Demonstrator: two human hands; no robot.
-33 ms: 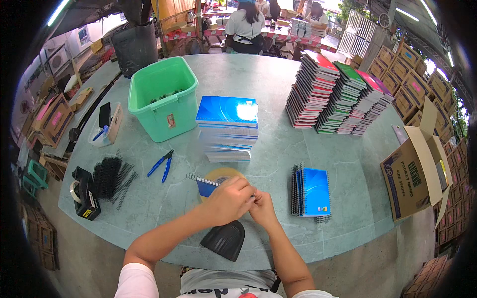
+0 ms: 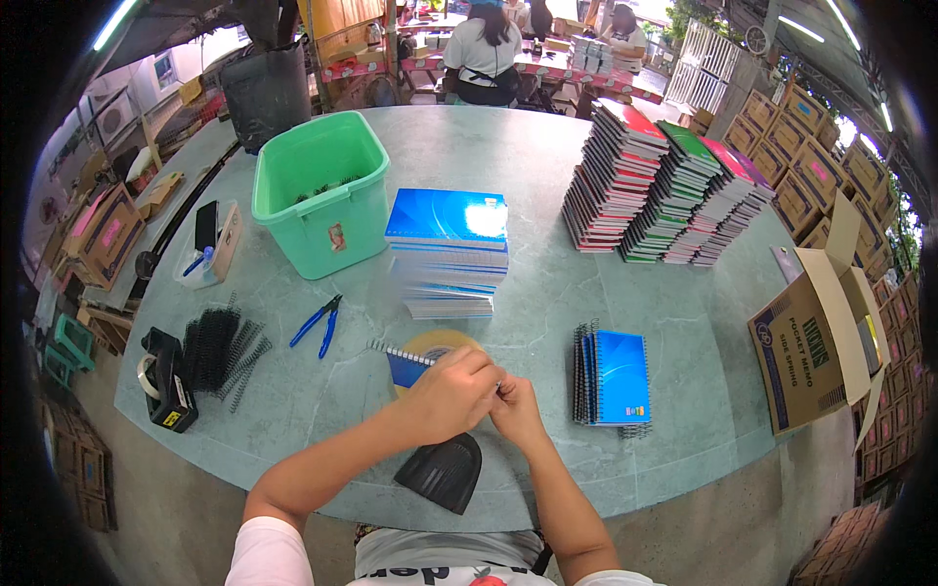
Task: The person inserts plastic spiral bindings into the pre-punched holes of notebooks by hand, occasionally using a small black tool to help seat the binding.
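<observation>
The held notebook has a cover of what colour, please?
The notebook's cover is blue; the head view shows it best.

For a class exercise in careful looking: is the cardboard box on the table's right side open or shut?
Open: the cardboard box has its flaps spread outward, uncovering its top.

Hands (image 2: 451,393) together, fingers (image 2: 476,365) curled, forearms (image 2: 337,457) angled inward

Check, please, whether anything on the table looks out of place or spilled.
I notice nothing spilled or damaged. Only the black coils beside the tape dispenser look slightly untidy: several lie askew at the pile's right edge.
</observation>
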